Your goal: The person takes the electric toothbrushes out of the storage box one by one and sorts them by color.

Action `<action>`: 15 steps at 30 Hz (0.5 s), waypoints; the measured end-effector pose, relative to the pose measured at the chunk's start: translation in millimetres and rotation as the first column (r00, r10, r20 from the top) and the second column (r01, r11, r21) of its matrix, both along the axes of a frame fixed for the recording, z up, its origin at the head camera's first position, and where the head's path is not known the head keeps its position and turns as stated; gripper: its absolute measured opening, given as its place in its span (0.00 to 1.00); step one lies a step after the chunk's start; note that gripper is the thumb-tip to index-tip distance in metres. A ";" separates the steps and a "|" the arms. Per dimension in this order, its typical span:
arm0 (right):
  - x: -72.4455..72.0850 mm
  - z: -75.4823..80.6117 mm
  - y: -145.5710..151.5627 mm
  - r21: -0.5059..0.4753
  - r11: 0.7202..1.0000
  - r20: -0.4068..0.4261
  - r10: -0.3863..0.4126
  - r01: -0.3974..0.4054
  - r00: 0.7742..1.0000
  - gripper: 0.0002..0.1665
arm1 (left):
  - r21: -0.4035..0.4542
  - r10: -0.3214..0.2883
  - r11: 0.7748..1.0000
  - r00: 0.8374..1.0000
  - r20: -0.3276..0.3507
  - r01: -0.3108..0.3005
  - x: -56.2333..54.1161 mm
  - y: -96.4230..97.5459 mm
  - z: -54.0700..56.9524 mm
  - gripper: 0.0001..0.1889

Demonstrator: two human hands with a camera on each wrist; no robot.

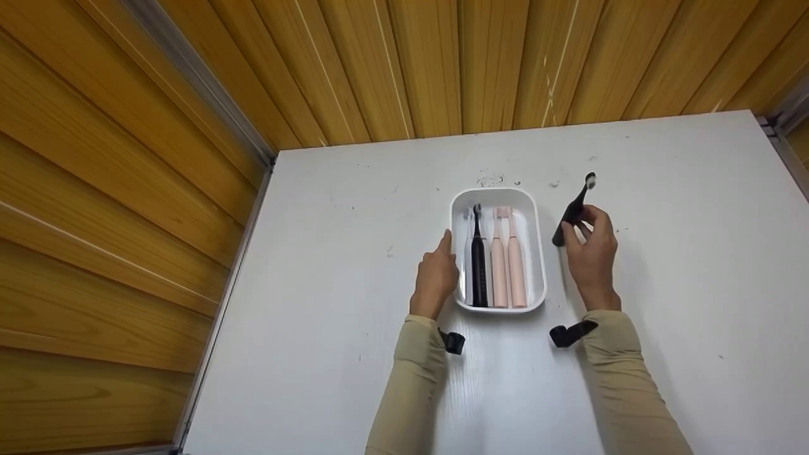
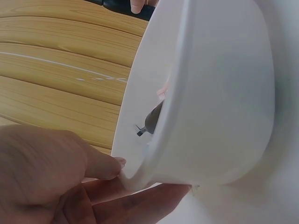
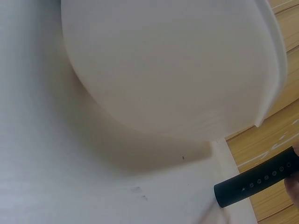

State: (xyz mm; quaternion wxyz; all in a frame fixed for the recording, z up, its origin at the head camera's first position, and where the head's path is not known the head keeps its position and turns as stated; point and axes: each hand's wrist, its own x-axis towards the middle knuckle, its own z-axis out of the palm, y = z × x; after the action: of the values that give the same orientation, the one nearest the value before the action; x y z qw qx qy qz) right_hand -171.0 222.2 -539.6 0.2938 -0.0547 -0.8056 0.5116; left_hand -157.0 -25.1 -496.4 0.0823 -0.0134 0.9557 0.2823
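A white plastic box stands on the table with electric toothbrushes lying side by side in it. Among these are a black toothbrush, two pink toothbrushes and a pale one along the left wall. My left hand holds the box's left rim; in the left wrist view the thumb lies at the rim and the fingers reach under it outside. Right of the box, my right hand pinches another black toothbrush by its handle, brush head up and tilted right. Its lower end and button icons show in the right wrist view.
The white table spreads around the box, with small dark marks behind it. Wood-look panels rise at the back and left. A black wrist camera sits by the right cuff, another by the left.
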 end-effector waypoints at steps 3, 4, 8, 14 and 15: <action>2.6 0.7 0.5 -0.016 1.000 0.002 -0.013 0.013 1.000 0.26 | 0.002 0.003 1.000 1.000 0.011 -0.004 0.3 0.7 -0.3 0.27; 4.1 1.2 0.4 -0.025 0.999 0.001 -0.020 0.020 1.000 0.26 | 0.002 0.004 1.000 1.000 0.014 -0.004 0.5 1.0 -0.5 0.27; 13.1 4.8 -1.2 -0.082 0.996 -0.025 -0.039 0.037 0.999 0.28 | 0.003 0.003 1.000 1.000 0.021 -0.003 1.4 1.6 -0.3 0.27; 26.8 18.9 -9.8 -0.143 0.989 -0.097 -0.039 0.024 0.994 0.30 | -0.004 -0.002 1.000 1.000 -0.005 0.002 2.4 0.5 1.3 0.26; 28.6 21.2 -12.0 -0.150 0.989 -0.108 -0.037 0.021 0.993 0.31 | -0.006 -0.005 1.000 1.000 -0.011 0.005 2.5 0.4 1.4 0.26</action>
State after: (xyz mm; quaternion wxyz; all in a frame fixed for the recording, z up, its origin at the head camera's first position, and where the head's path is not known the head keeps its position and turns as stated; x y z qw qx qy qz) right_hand -142.4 210.2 -518.3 0.3404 -0.0596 -0.7469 0.5681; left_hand -154.5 -24.6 -495.0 0.0777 -0.0099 0.9570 0.2793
